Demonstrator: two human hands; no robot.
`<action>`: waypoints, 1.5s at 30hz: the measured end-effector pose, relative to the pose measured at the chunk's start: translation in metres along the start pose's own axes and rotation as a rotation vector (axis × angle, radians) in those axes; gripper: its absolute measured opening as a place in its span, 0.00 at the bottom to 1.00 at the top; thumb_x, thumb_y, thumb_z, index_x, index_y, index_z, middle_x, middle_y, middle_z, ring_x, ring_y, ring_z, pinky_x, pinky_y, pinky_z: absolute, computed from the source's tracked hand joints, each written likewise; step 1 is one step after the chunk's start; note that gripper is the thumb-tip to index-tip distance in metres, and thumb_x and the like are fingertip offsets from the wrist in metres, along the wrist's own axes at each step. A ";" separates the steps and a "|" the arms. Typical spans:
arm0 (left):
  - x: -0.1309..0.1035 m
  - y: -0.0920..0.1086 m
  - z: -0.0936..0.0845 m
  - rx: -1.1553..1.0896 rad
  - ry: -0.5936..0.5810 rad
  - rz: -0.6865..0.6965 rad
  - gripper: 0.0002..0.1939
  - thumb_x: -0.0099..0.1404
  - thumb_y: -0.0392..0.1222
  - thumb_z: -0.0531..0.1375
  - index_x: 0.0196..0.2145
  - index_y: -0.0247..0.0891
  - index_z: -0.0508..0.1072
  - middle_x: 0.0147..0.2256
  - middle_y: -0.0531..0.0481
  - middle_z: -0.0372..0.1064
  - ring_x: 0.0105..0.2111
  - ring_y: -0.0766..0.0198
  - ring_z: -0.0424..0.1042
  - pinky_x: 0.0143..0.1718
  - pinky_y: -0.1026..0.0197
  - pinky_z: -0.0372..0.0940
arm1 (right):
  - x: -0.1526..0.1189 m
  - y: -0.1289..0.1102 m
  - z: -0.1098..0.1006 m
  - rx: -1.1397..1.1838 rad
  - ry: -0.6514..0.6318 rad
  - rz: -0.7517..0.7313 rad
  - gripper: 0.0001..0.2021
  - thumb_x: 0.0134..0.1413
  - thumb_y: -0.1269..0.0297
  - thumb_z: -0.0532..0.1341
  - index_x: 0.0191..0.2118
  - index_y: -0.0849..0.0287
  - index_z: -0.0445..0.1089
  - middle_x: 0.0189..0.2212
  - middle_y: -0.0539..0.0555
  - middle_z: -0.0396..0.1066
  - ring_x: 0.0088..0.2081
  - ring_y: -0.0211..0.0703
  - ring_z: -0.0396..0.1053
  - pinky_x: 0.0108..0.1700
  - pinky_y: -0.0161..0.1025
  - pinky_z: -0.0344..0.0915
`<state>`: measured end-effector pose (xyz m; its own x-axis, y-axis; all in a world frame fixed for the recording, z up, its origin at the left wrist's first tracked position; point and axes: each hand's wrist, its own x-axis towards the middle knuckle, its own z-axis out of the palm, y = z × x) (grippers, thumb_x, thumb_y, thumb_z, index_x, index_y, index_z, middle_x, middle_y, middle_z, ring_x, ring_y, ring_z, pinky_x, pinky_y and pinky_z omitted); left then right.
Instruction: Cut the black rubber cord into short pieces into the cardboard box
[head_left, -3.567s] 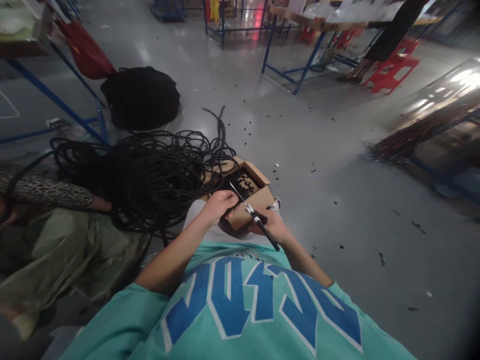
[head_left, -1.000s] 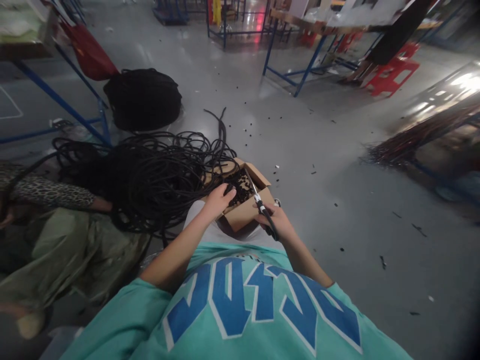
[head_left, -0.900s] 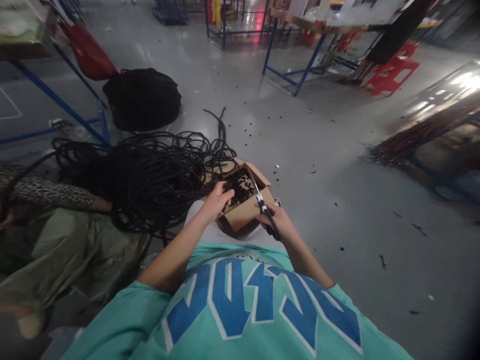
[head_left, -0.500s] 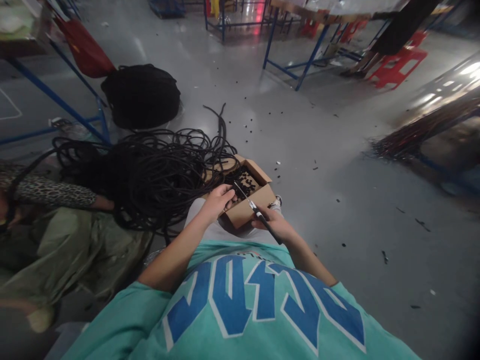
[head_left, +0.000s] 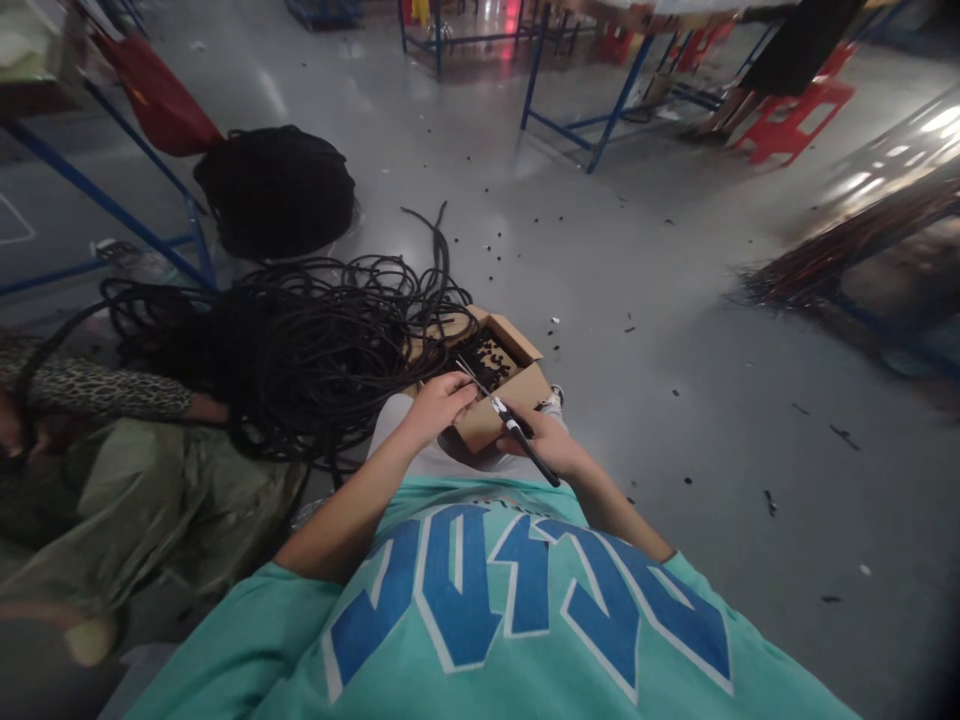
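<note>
My right hand (head_left: 546,440) is wrapped round a black-handled tool (head_left: 534,458) with a pale collar and a long, thin metal front, like long-nosed pliers. Its thin end points up and left, beside the fingers of my left hand (head_left: 439,408). Those fingers are pinched together; whatever they hold is too small to make out. Just beyond both hands an open cardboard box (head_left: 531,388) stands between my legs. Small black pieces (head_left: 491,355) lie inside it. A tangled heap of black cord or tubing (head_left: 300,330) spreads over the floor to the left of the box.
Beside me on the left sits a person in olive trousers (head_left: 150,500), one hand at the heap. Behind it are a bulky black bundle (head_left: 277,190) and a blue-framed table (head_left: 112,205). Farther off, a red stool (head_left: 795,120) stands right. Small scraps (head_left: 845,437) dot the grey floor.
The tool has shifted slightly left and its thin end now appears split into two tips. The left fingers have moved a little closer to it. The camera view has tilted slightly.
</note>
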<state>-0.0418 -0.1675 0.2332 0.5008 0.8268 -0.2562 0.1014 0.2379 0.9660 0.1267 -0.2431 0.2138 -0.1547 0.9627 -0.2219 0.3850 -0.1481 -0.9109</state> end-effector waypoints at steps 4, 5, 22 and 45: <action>-0.001 0.001 0.000 -0.055 -0.038 -0.025 0.08 0.53 0.41 0.57 0.26 0.31 0.66 0.17 0.56 0.60 0.12 0.78 0.52 0.14 0.70 0.43 | 0.000 0.003 0.001 0.041 -0.023 0.002 0.31 0.38 0.61 0.63 0.52 0.59 0.60 0.37 0.53 0.69 0.40 0.45 0.65 0.43 0.42 0.59; -0.001 0.002 0.000 -0.060 -0.047 -0.033 0.08 0.53 0.41 0.58 0.25 0.31 0.66 0.16 0.56 0.59 0.12 0.78 0.51 0.14 0.70 0.43 | 0.000 0.003 0.001 0.039 -0.021 0.003 0.31 0.37 0.61 0.63 0.53 0.58 0.60 0.37 0.53 0.69 0.40 0.45 0.65 0.44 0.42 0.59; 0.001 -0.002 -0.009 -0.122 -0.162 -0.113 0.14 0.50 0.46 0.60 0.27 0.31 0.65 0.16 0.55 0.58 0.12 0.77 0.50 0.13 0.70 0.39 | -0.007 0.002 0.015 -0.035 0.135 -0.021 0.20 0.34 0.68 0.60 0.40 0.63 0.71 0.30 0.52 0.71 0.32 0.44 0.67 0.36 0.38 0.62; -0.002 -0.002 0.005 -0.278 -0.045 -0.087 0.13 0.50 0.45 0.62 0.25 0.32 0.63 0.16 0.55 0.61 0.10 0.80 0.49 0.12 0.71 0.39 | 0.004 0.006 0.008 0.239 -0.004 0.020 0.26 0.31 0.66 0.63 0.44 0.62 0.68 0.28 0.50 0.66 0.29 0.37 0.61 0.33 0.35 0.59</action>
<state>-0.0391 -0.1720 0.2321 0.5385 0.7754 -0.3297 -0.0910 0.4425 0.8921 0.1212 -0.2423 0.2048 -0.1531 0.9582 -0.2418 0.1615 -0.2172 -0.9627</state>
